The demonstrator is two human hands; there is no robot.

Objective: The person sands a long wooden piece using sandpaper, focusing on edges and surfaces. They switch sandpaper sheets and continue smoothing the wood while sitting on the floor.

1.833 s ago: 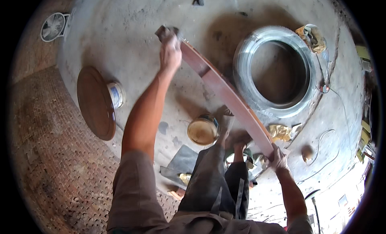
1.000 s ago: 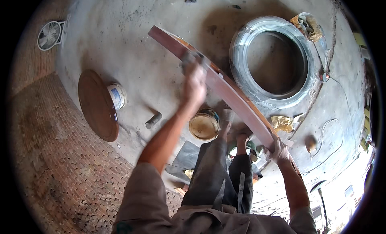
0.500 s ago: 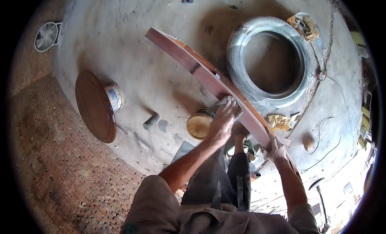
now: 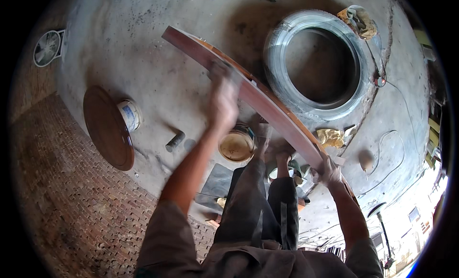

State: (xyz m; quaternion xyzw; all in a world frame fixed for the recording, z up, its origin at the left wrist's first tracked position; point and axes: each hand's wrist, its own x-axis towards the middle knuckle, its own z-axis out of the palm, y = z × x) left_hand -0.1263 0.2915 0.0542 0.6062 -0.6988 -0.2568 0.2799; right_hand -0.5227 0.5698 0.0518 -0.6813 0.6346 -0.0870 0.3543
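Note:
A long, curved reddish-brown wooden panel (image 4: pixel 275 116), seen nearly edge-on, slants from upper left to lower right in front of me. My left hand (image 4: pixel 224 98), smeared by motion, is closed on a grey crumpled pad (image 4: pixel 225 70) against the panel's near face, toward its upper left end. Whether the pad is cloth or sandpaper I cannot make out. At the lower right end my right hand (image 4: pixel 329 173) grips the panel by its edge, with fingers bent over it. My bare feet and dark trousers show below the panel.
Beyond the panel lies a large grey ring (image 4: pixel 275 63) on the concrete floor. A brown round board (image 4: pixel 107 130) leans on a white bucket (image 4: pixel 130 114) at left. Nearby are a lidded tub (image 4: pixel 236 145), a short dark cylinder (image 4: pixel 175 141), crumpled brown paper (image 4: pixel 330 137) and a loose cord (image 4: pixel 382 156).
My left hand has slid with the grey pad along the panel, up and to the left. My right hand keeps its grip at the lower right end. The whole view has shifted slightly.

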